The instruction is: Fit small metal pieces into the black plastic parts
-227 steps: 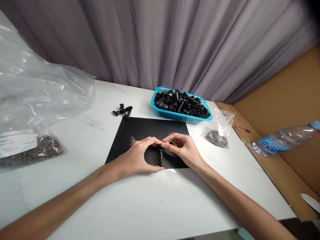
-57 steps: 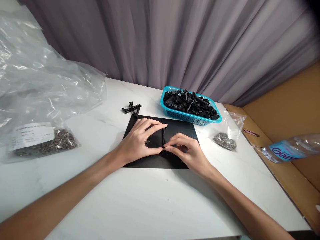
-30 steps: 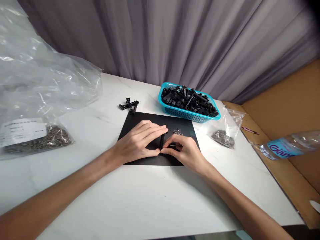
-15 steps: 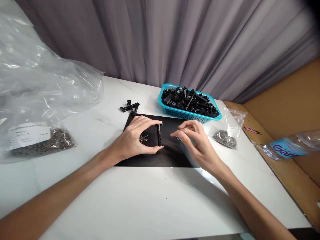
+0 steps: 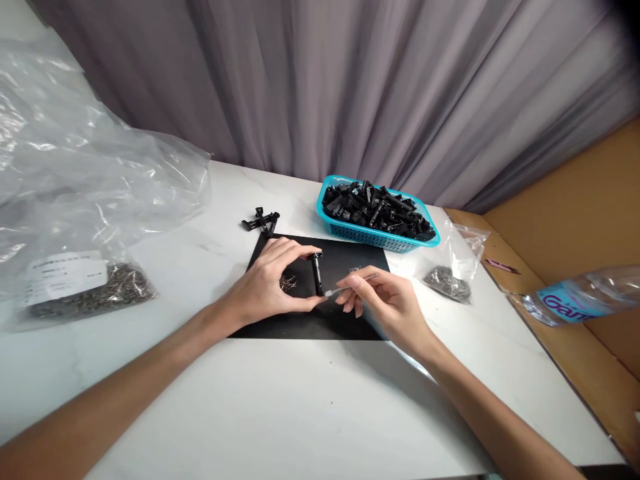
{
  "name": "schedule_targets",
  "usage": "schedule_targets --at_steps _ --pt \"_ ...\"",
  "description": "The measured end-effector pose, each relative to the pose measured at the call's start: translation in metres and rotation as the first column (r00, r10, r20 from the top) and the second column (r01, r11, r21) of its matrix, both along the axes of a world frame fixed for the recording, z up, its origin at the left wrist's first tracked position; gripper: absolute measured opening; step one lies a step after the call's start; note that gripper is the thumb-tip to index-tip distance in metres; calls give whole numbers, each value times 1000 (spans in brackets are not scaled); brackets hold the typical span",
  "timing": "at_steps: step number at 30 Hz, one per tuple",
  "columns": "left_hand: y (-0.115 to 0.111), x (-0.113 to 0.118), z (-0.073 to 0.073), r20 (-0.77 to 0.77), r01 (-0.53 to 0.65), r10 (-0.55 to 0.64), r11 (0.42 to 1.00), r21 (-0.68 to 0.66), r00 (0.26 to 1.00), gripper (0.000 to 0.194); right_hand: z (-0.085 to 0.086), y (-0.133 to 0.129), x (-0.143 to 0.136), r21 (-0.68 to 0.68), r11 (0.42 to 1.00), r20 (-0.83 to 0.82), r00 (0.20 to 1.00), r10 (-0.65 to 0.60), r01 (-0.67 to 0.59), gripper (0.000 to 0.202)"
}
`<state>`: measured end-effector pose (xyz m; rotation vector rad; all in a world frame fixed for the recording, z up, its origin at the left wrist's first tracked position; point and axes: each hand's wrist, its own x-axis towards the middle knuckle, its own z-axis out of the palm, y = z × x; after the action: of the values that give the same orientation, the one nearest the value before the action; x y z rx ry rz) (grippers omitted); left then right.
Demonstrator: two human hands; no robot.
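Between thumb and fingers, my left hand (image 5: 270, 280) grips a slim black plastic part (image 5: 317, 273) by its two ends, over a black mat (image 5: 310, 325). My right hand (image 5: 387, 297) pinches a thin metal tool (image 5: 345, 288), whose pale tip is at the lower end of the black part. A small pile of coppery metal pieces (image 5: 287, 285) lies on the mat, partly behind my left hand. Another pile of small silvery pieces (image 5: 355, 269) shows just beyond my right hand.
A blue basket (image 5: 370, 235) full of black parts stands at the back. Several loose black parts (image 5: 261, 221) lie behind the mat. Bags of small metal pieces (image 5: 120, 287) (image 5: 447, 283) flank the mat. A plastic bottle (image 5: 565, 300) lies at the right.
My right hand has moved down, and the thin tool now shows in its fingers, reaching the black part. My left hand still holds the part, now slightly tilted.
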<state>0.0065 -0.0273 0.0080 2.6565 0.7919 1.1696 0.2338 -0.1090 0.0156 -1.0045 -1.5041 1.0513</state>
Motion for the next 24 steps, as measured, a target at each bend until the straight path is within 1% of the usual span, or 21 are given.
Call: schedule_targets --at_steps 4,8,10,13,16,21,24 --pt "1 0 0 8 -26 25 999 44 1000 53 2 -1 -1 21 1000 -21 1000 6 -6 27" --pt "-2 2 2 84 -66 59 994 83 995 50 6 -2 3 4 998 -44 997 63 -63 27" --pt "-4 2 3 93 -64 57 995 77 994 49 6 -2 4 -13 997 -49 995 81 -82 26" --pt "-7 2 3 53 -39 35 997 61 998 48 3 -2 4 -29 995 -47 994 94 -96 24" --pt "-6 1 1 30 -35 33 996 79 999 47 1 -2 2 -38 994 -42 994 105 -107 23" --pt "-3 1 -4 77 -52 42 990 132 996 49 2 -2 -1 -33 995 -58 994 93 -95 23" --pt "-5 1 -6 78 -34 25 993 113 997 52 2 -2 -2 -50 992 -55 992 114 -117 26"
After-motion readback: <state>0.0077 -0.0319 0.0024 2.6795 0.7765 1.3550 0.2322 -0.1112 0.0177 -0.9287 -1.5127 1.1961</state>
